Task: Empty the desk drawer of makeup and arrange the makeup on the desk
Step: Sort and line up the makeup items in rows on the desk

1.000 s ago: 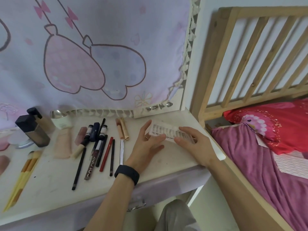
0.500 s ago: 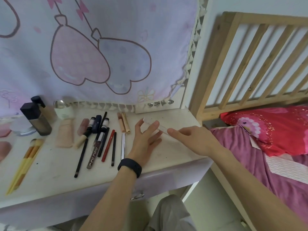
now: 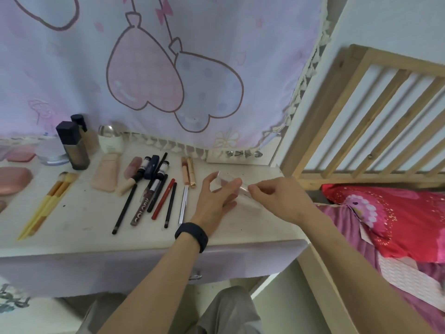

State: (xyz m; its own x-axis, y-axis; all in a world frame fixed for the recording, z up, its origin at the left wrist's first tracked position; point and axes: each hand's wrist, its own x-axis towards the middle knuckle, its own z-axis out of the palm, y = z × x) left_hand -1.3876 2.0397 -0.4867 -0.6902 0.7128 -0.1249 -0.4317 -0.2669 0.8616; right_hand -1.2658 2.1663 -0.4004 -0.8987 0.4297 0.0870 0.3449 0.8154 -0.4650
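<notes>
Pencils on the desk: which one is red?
The red pencil, lying directly left of a black pencil; it is the only red one, while the other slim pencils nearby are black.

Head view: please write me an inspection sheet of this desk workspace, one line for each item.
Surface: pale desk with small dark specks.
Job's things: clear case held above the desk; pencils, brushes and bottles set out on its left part.
Clutter: nothing seen.
Grippers: left hand and right hand both hold the clear case, one at each end.
Cables: nothing seen.
Surroundings: patterned curtain behind; wooden bed rail and red pillow to the right; drawer handle below the desk edge.
</notes>
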